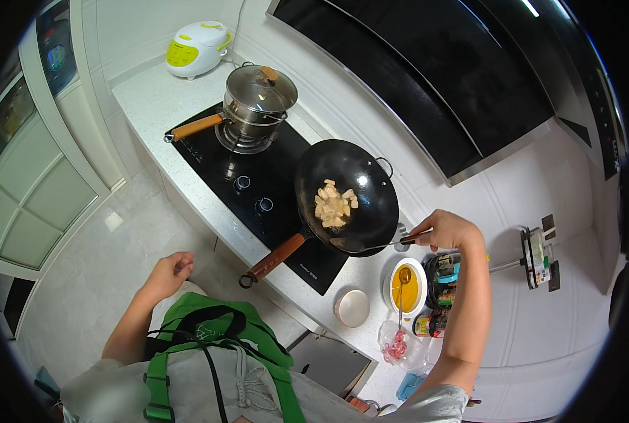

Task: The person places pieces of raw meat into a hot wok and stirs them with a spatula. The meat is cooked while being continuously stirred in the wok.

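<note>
My right hand (pixel 446 231) grips the dark handle of a metal spatula (pixel 380 246), whose blade rests low against the inner wall of a black wok (pixel 370 211). Pale pieces of meat (pixel 333 203) lie in the bottom of the wok, apart from the spatula's blade. The wok stands on the black gas hob (pixel 251 190), its wooden handle (pixel 277 257) pointing towards me over the counter's front edge. My left hand (pixel 171 272) hangs before the counter with its fingers curled; whether something small is in it cannot be told.
A lidded steel pot (pixel 256 103) stands on the far burner, near a rice cooker (pixel 198 47). By the wok are a small bowl (pixel 353 308), a white tub of yellow oil (pixel 409 304) with a ladle, raw meat (pixel 396 346) on plastic and several jars (pixel 430 323). A range hood (pixel 409 69) hangs above.
</note>
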Demonstrator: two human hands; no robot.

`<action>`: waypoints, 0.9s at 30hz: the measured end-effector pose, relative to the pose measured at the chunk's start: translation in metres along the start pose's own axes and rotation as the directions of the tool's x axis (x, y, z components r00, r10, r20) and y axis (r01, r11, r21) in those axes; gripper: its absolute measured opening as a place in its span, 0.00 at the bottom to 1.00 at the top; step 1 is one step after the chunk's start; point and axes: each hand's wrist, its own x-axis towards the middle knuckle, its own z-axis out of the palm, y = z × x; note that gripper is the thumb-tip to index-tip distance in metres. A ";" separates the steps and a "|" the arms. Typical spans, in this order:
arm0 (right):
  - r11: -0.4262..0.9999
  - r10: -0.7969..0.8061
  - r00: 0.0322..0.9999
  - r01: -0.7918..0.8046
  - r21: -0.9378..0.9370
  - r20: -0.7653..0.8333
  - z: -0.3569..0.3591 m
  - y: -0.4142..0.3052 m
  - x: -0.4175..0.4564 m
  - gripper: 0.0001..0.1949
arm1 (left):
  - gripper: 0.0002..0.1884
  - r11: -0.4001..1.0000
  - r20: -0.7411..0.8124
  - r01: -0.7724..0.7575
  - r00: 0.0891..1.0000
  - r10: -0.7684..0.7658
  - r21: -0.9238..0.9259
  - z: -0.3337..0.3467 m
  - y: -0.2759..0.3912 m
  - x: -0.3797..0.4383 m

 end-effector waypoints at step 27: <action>0.999 -0.043 0.950 0.038 -0.020 -0.308 0.167 -0.002 0.038 0.22 | 0.16 0.999 0.012 0.037 0.999 -0.036 -0.023 -0.005 -0.022 0.002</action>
